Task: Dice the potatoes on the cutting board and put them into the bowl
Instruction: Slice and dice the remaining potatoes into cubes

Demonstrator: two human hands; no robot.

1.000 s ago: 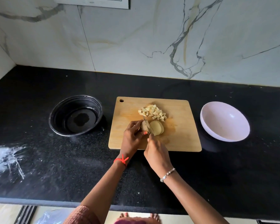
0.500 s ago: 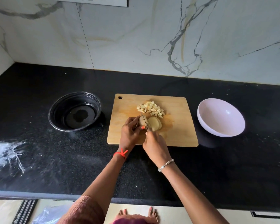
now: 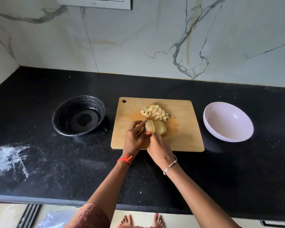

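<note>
Little has moved since half a second ago: both hands stay at the potato, and the cut slices lean as before.

On the black stone desk [image 3: 72, 162] the rectangular wooden cutting board [image 3: 184, 139] lies in the middle, its near edge well back from the desk's front edge. Free dark surface lies on both sides. The round white bowl [image 3: 227, 122] stands just beside the board's right edge, and a round black bowl [image 3: 79, 116] stands to the left, a bit apart.

The brown-skinned potato [image 3: 148, 127] lies near the board's centre. The left hand [image 3: 133, 139] holds its left end, fingers [image 3: 138, 125] curled over it. The pale slices [image 3: 160, 128] lean to the right of it. The right hand [image 3: 158, 147] is closed on a knife [image 3: 153, 128]; its thin blade stands between potato and slices, its handle is hidden. A heap of pale potato cubes [image 3: 155, 112] lies just behind.
</note>
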